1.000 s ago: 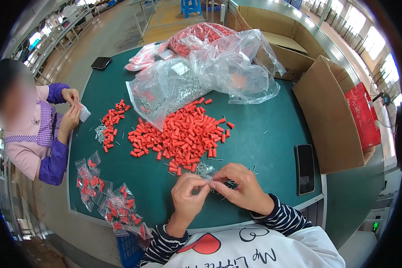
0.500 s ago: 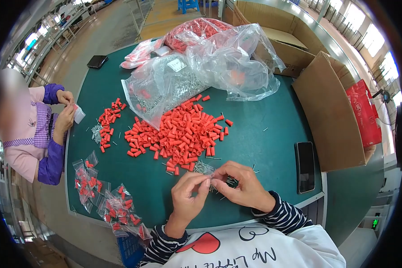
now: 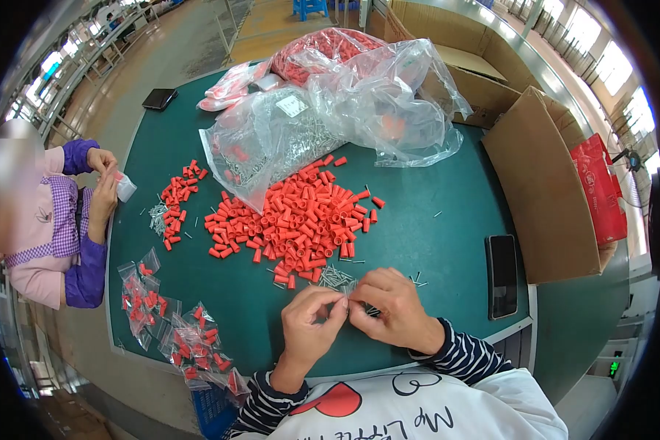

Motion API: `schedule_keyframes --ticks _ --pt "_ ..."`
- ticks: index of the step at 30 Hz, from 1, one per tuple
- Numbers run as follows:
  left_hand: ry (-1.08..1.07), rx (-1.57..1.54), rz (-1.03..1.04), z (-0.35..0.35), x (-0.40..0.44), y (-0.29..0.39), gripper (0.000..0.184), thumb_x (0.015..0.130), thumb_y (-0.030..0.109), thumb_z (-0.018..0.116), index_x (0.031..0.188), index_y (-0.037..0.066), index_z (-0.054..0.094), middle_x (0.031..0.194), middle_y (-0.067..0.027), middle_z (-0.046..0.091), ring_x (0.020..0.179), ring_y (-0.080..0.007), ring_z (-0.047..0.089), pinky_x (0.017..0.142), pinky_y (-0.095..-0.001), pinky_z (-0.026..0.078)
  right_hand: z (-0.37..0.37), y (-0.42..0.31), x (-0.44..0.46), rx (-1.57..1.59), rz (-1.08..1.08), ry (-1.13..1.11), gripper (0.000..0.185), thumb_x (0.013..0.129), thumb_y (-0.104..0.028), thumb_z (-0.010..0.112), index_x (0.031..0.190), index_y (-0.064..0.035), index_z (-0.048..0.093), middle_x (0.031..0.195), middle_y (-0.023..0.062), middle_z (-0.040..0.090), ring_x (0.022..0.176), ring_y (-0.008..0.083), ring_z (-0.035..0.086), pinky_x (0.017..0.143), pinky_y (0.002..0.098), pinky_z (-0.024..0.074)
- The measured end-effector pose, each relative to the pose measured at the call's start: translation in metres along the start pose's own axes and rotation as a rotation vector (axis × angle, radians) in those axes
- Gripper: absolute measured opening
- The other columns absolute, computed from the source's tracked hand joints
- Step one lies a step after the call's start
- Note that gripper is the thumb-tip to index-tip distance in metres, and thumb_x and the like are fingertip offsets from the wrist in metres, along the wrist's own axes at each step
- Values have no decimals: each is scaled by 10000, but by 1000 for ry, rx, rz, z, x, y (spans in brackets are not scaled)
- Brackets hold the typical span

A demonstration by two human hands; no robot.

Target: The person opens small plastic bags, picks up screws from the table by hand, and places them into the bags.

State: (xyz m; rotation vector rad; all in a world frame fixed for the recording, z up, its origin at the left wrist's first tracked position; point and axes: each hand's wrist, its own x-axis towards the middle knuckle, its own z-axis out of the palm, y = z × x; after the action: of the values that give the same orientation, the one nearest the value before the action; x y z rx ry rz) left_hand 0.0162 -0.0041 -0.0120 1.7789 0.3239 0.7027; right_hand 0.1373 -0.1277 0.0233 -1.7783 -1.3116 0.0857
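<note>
My left hand is closed in a pinch, thumb against fingertips. Facing it, my right hand pinches too, and the two sets of fingertips nearly touch. Between them is a bit of clear plastic, which looks like the edge of a small plastic bag; my fingers hide most of it. Just beyond the fingertips lie loose metal screws, some partly under my right hand. Past these spreads a big pile of red plastic wire-connector-like caps.
Filled small bags lie at the front left. Large clear bags of screws and red caps stand at the back. On the right are a phone and cardboard boxes. A co-worker at left handles a small bag.
My right hand has shifted slightly left and its fingers have drawn in closer to the left fingertips. My left hand has barely moved. The co-worker's hands have moved slightly.
</note>
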Motion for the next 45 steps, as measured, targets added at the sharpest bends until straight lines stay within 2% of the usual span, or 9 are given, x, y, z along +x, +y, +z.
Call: schedule_keyframes --ticks 7,10,13,19,22,31,34,37,45 --pt "98 -88 -192 -2 1 4 72 849 -74 692 915 -46 689 833 -43 640 631 -27 503 522 -182 381 2 -9 1 55 63 58 96 737 -48 699 790 -36 620 789 81 604 700 272 580 620 374 457" --pt "28 30 -43 -1 1 1 73 859 -73 683 929 -54 691 806 -31 638 622 -21 506 517 -180 382 3 -7 0 81 64 94 126 758 -33 686 857 -26 609 825 102 623 727 285 598 641 380 487" --pt "25 41 -21 2 1 3 89 862 -68 685 949 -54 688 811 -27 637 619 -21 507 516 -182 385 1 -14 -7 216 301 21 167 763 -7 669 913 -24 598 854 119 635 741 297 609 652 380 495" --pt "133 -13 -117 4 -5 0 104 829 -69 697 922 -23 688 749 -29 629 602 -51 513 518 -215 396 4 -7 -5 -54 -80 9 253 746 -20 700 986 -44 624 878 87 593 779 275 586 679 375 466" --pt "108 346 171 2 2 6 151 765 -72 714 889 10 684 707 -46 617 567 -116 517 521 -254 408 3 -14 -8 -217 -48 -80 291 735 -74 724 1015 -70 644 848 71 548 777 250 554 674 366 422" --pt "63 423 347 8 2 8 170 723 -65 720 838 48 664 697 -45 632 564 -197 532 528 -287 433 -13 -14 -18 -473 -25 -340 218 766 -137 668 982 -103 657 889 72 536 825 223 542 683 355 413" --pt "15 388 332 3 0 5 234 711 2 787 921 47 693 840 -65 672 609 -181 555 534 -286 443 -25 -15 -17 -346 -90 -270 213 760 -107 663 973 -113 672 911 74 550 845 229 561 695 356 440" --pt "-142 64 75 -1 8 30 408 675 102 863 1047 49 705 1034 -94 665 715 -171 603 575 -277 482 -44 -14 -20 -251 -77 -280 201 757 -96 670 956 -121 687 910 62 560 833 227 578 692 357 459" --pt "-479 84 253 3 6 17 597 603 175 916 1138 47 684 1173 -121 648 875 -192 647 699 -289 544 -60 -17 -34 -82 -79 -460 233 768 -102 668 997 -144 687 785 22 548 736 205 577 656 343 439"
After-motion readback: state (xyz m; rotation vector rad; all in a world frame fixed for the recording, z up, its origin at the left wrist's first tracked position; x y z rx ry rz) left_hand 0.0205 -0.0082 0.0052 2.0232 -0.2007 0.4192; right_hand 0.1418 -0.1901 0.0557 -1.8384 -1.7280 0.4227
